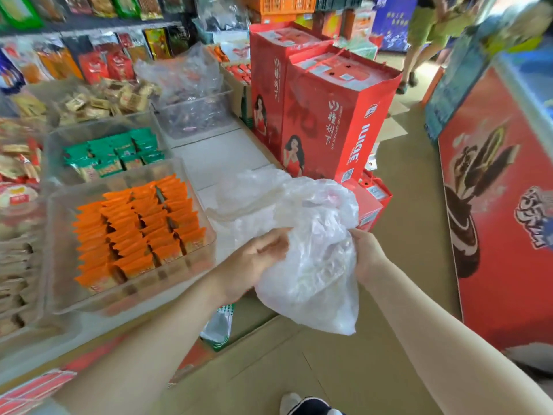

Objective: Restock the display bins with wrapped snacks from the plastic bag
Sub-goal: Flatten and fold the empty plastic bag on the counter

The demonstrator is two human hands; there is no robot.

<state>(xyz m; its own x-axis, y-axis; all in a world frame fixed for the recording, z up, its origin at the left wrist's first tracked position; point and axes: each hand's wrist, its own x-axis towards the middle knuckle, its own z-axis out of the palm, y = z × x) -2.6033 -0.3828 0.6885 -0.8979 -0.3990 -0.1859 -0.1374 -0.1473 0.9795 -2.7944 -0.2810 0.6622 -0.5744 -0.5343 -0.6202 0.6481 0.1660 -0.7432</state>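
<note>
holding a thin, see-through, crumpled plastic bag point(314, 256), the left hand point(254, 262) and right hand point(366, 256) both grip it tight.

Single head-worn wide-angle view, looking forward and steeply down from standing height. Close over both forearms and the crumpled translucent white plastic bag point(311, 253). Clear plastic display bins point(59, 211) on the left, tall red printed cartons point(326, 115) ahead, tan tiled floor point(404, 250) below.
</note>
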